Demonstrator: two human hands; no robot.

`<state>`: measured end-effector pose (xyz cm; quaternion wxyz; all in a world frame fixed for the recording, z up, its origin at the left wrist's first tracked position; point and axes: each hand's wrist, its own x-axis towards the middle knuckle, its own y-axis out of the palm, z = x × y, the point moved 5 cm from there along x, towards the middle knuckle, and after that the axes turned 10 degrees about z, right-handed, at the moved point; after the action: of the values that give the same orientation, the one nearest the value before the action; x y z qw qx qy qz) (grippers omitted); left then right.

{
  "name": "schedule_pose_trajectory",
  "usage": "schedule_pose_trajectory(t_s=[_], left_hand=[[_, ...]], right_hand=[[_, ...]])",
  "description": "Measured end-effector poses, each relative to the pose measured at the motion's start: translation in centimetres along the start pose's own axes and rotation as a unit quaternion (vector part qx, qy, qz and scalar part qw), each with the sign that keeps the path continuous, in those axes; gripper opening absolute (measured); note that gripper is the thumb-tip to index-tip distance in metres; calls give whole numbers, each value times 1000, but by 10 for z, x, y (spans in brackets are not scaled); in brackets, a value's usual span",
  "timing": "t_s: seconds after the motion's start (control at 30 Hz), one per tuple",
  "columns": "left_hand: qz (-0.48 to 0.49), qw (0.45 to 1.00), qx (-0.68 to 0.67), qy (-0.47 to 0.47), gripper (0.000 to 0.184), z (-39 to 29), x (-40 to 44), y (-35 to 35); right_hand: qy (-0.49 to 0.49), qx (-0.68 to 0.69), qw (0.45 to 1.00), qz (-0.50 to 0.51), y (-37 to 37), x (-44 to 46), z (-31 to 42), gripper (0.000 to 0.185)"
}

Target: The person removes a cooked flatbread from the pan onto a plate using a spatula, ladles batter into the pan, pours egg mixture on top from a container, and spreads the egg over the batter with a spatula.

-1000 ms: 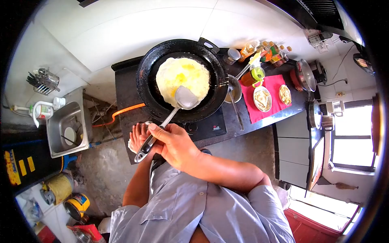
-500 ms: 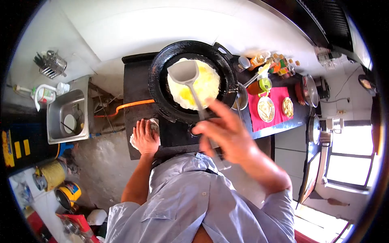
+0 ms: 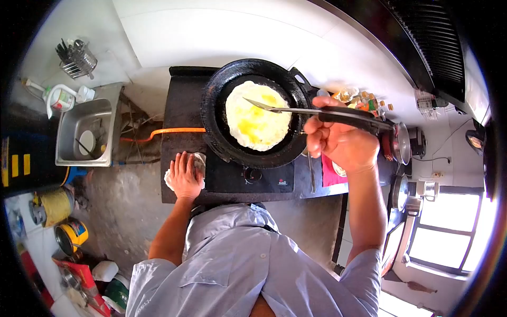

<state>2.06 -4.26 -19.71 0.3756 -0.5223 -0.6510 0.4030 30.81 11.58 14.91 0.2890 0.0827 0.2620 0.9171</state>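
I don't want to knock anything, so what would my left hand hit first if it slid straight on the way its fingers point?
Probably the orange hose, which crosses the dark counter ahead of your left hand; how high it sits above the surface is unclear.

Wok (image 3: 214,108): black metal, oily gloss on its rough wall
Spatula (image 3: 327,114): smooth metal blade and neck, black plastic-looking handle with a sheen
Wad (image 3: 200,162), surface's left front corner: white, crumpled, matt; cloth or paper, unclear which
Surface (image 3: 182,119): dark, dull toward the left edge
Cooktop (image 3: 227,182), front edge: smooth, black, glass-like
Sink (image 3: 109,134), beyond the left edge: shiny metal
Wall (image 3: 237,34), behind the back edge: smooth, glossy white
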Motion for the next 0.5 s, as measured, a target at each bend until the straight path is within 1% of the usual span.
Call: schedule_pose_trajectory(t_s=[0.07,0.1,0.13,0.2,0.23,0.27,0.3,0.33,0.43,0.47,0.5], left_hand=[[1,1000,1,-2,56,0,0,0],[3,1000,1,-2,56,0,0,1],[2,1000,2,-2,56,0,0,1],[0,1000,3,-3,56,0,1,2],[0,1000,3,-2,56,0,0,2],[0,1000,3,-2,56,-1,1,0],[0,1000,3,-3,56,-1,0,-1],[-1,1000,1,-2,56,-1,0,-2],[-3,1000,-3,-2,55,1,1,-3],[-3,1000,-4,-3,55,1,1,-3],[-3,1000,-5,-3,55,1,1,-2]], right_hand=[[76,-140,984,-84,10,13,4,53],[121,-209,962,-131,15,19,5,51],[156,-290,935,-130,17,26,8,50],[224,-445,858,-121,14,40,13,48],[178,-555,806,-104,15,48,19,45],[128,-655,740,-84,17,55,23,43],[76,-744,661,-61,20,61,23,41],[-8,-689,716,-109,21,66,22,36],[18,-743,650,-157,7,79,21,23],[58,-696,693,-176,0,84,17,25],[65,-691,697,-183,-2,90,16,25]])
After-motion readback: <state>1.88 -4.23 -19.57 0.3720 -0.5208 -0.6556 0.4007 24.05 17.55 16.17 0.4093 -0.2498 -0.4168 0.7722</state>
